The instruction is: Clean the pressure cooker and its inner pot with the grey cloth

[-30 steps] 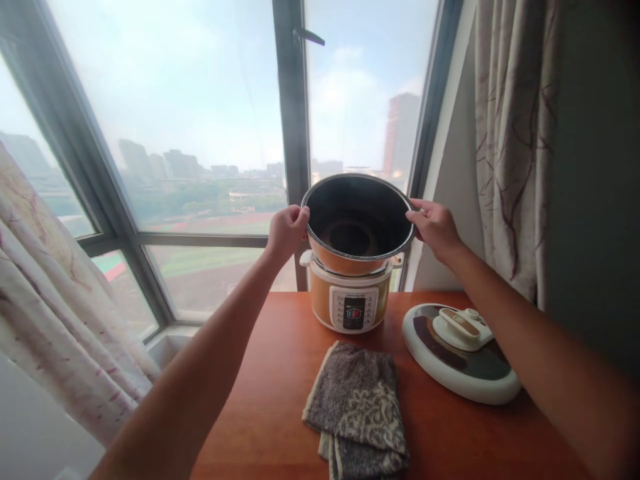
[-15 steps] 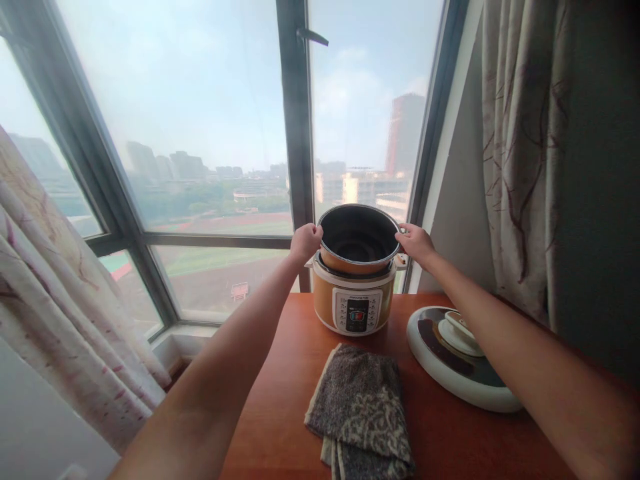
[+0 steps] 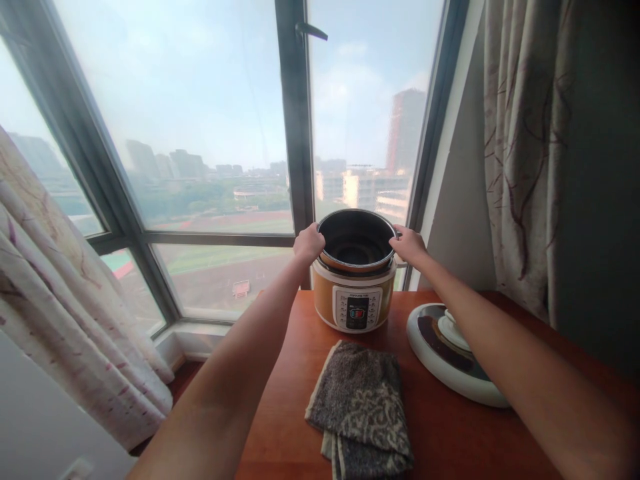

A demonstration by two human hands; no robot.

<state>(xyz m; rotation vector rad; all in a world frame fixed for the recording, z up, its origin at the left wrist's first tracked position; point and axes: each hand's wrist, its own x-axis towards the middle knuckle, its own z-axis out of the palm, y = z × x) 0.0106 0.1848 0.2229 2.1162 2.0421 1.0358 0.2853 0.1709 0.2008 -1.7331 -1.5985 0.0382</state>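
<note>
Both hands grip the inner pot (image 3: 357, 241) by its rim, left hand (image 3: 309, 243) and right hand (image 3: 410, 245) on opposite sides. It sits low in the orange cooker (image 3: 354, 297), seemingly almost seated.

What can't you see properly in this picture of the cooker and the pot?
Head view:
- Inner pot lower part: hidden inside the cooker.
- Button labels on the cooker: too small.
- Lid right side: covered by the right forearm.
- Towel: cut off by the bottom edge.
- Fingertips of left hand and right hand: curled over the rim.

lid (image 3: 453, 357) right, cloth (image 3: 361, 407) front, left tabletop (image 3: 285, 387) free
</note>
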